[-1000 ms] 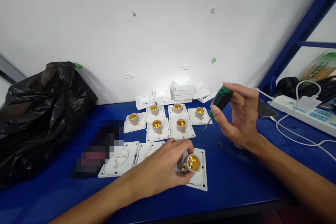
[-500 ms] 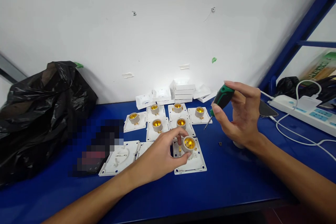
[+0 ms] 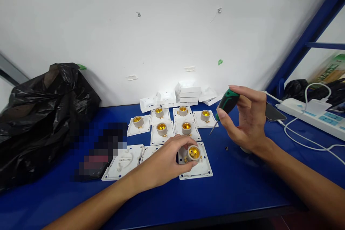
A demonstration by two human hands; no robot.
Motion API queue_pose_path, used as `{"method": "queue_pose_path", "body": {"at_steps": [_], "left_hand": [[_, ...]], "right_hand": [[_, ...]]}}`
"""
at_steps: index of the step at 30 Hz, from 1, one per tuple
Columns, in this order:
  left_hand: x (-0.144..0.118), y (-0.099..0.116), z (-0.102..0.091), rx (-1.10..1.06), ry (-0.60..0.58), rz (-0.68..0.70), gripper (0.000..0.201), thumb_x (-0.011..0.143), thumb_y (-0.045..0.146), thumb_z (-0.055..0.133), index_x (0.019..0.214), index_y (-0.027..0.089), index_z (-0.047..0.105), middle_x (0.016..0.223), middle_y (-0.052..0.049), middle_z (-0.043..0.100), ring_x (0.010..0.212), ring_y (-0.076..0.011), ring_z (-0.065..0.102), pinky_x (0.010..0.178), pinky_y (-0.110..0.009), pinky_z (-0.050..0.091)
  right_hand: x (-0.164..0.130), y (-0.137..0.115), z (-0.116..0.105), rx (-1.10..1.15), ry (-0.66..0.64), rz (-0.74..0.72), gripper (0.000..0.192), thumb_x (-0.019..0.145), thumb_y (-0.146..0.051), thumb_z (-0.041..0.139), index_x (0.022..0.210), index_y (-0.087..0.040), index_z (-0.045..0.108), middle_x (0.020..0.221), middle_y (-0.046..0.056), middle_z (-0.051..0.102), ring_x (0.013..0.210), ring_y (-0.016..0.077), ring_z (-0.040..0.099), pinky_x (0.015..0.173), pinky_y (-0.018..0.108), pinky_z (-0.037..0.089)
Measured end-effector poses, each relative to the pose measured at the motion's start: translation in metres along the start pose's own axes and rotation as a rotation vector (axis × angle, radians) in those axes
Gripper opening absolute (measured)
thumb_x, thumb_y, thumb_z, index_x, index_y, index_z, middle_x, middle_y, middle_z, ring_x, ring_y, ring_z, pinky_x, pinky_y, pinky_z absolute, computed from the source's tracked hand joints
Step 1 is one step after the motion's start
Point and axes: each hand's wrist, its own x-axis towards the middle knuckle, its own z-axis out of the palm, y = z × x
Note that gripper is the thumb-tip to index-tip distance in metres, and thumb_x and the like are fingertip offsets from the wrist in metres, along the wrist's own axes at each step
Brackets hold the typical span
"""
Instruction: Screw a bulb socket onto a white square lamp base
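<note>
I'm pinching the lamp socket (image 3: 193, 153) on its white base plate (image 3: 201, 170) at the desk's (image 3: 237, 187) front with my left hand (image 3: 164, 163). My right hand (image 3: 246, 118) is gripping the green screwdriver (image 3: 225, 105) in the air. Biggest risk I'm seeing: the socket twisting off-center, or the tiny loose screw (image 3: 226, 148) getting knocked away.

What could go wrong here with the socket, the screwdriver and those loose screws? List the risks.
1. The left hand pinches the lamp socket on its white plate; its fingers sit close to where a screwdriver tip might land, so a slip could jab them.
2. The right hand holds the screwdriver by the fingertips only; it might drop.
3. The small dark screws lie loose on the blue table near the right wrist and could be swept off.
</note>
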Motion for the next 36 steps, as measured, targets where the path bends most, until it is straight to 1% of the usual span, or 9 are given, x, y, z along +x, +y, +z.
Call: {"method": "queue_pose_path", "body": {"at_steps": [6,10,15,19,21,25,28,32,36], "left_hand": [[0.000,-0.001,-0.002,-0.018,-0.033,-0.061,0.035,0.094,0.039,0.070,0.127,0.029,0.064,0.133,-0.004,0.063,0.119,-0.0255,0.059,0.105,-0.040,0.047],[0.001,0.005,-0.006,-0.047,-0.053,-0.093,0.036,0.096,0.042,0.068,0.130,0.031,0.064,0.132,-0.002,0.065,0.122,-0.0253,0.059,0.105,-0.039,0.046],[0.000,0.002,-0.008,-0.015,-0.098,-0.097,0.038,0.094,0.043,0.070,0.131,0.033,0.065,0.127,-0.002,0.066,0.116,-0.0250,0.062,0.101,-0.039,0.048],[0.000,-0.004,-0.006,-0.024,-0.085,-0.036,0.037,0.093,0.037,0.071,0.128,0.031,0.066,0.125,-0.002,0.067,0.112,-0.0231,0.062,0.100,-0.037,0.047],[0.001,-0.003,-0.006,-0.035,-0.081,-0.038,0.037,0.092,0.038,0.072,0.128,0.032,0.066,0.123,-0.002,0.067,0.108,-0.0223,0.062,0.097,-0.036,0.048],[0.002,0.002,-0.007,-0.025,-0.087,-0.076,0.033,0.093,0.045,0.071,0.123,0.032,0.068,0.103,-0.001,0.066,0.091,-0.0204,0.059,0.080,-0.031,0.049],[0.002,0.005,-0.008,0.001,-0.067,-0.073,0.033,0.092,0.044,0.074,0.122,0.031,0.070,0.096,0.000,0.065,0.087,-0.0196,0.058,0.079,-0.031,0.048],[0.002,0.004,-0.005,0.041,-0.054,-0.001,0.030,0.094,0.038,0.074,0.122,0.031,0.067,0.110,0.000,0.068,0.094,-0.0197,0.062,0.087,-0.033,0.049],[0.000,-0.002,0.000,0.083,-0.043,0.098,0.033,0.093,0.025,0.076,0.122,0.029,0.062,0.126,0.000,0.065,0.117,-0.0219,0.062,0.104,-0.034,0.047]], "right_hand": [[0.000,0.002,-0.001,-0.002,0.002,0.009,0.071,0.086,-0.012,0.071,0.148,-0.036,0.048,0.125,0.006,0.057,0.083,0.0179,0.063,0.064,0.036,0.059],[-0.001,0.002,-0.001,0.011,0.014,0.019,0.071,0.085,-0.013,0.073,0.147,-0.039,0.050,0.123,0.006,0.059,0.081,0.0189,0.064,0.064,0.038,0.060],[0.000,0.000,-0.001,0.016,0.022,0.004,0.072,0.085,-0.010,0.073,0.147,-0.038,0.050,0.123,0.007,0.058,0.080,0.0185,0.062,0.062,0.038,0.059],[0.000,-0.001,0.000,0.024,0.010,-0.001,0.072,0.085,-0.007,0.072,0.148,-0.036,0.050,0.123,0.006,0.058,0.081,0.0177,0.061,0.062,0.037,0.057],[0.001,-0.002,-0.001,0.025,0.005,-0.005,0.074,0.084,-0.006,0.072,0.148,-0.033,0.049,0.124,0.007,0.057,0.082,0.0173,0.061,0.064,0.036,0.057],[0.002,-0.003,-0.001,0.032,-0.005,-0.014,0.074,0.083,-0.004,0.071,0.148,-0.031,0.048,0.122,0.005,0.056,0.079,0.0150,0.061,0.064,0.034,0.056],[0.001,-0.005,-0.001,0.033,-0.011,-0.021,0.073,0.084,-0.006,0.071,0.149,-0.032,0.047,0.121,0.005,0.056,0.077,0.0152,0.063,0.062,0.034,0.057],[-0.004,-0.010,0.000,0.030,-0.038,-0.030,0.073,0.086,-0.011,0.073,0.150,-0.033,0.046,0.122,0.007,0.061,0.079,0.0178,0.065,0.063,0.036,0.062],[-0.007,-0.018,0.002,0.045,-0.118,-0.029,0.075,0.088,-0.013,0.073,0.153,-0.033,0.042,0.115,0.005,0.067,0.078,0.0187,0.065,0.065,0.037,0.063]]}}
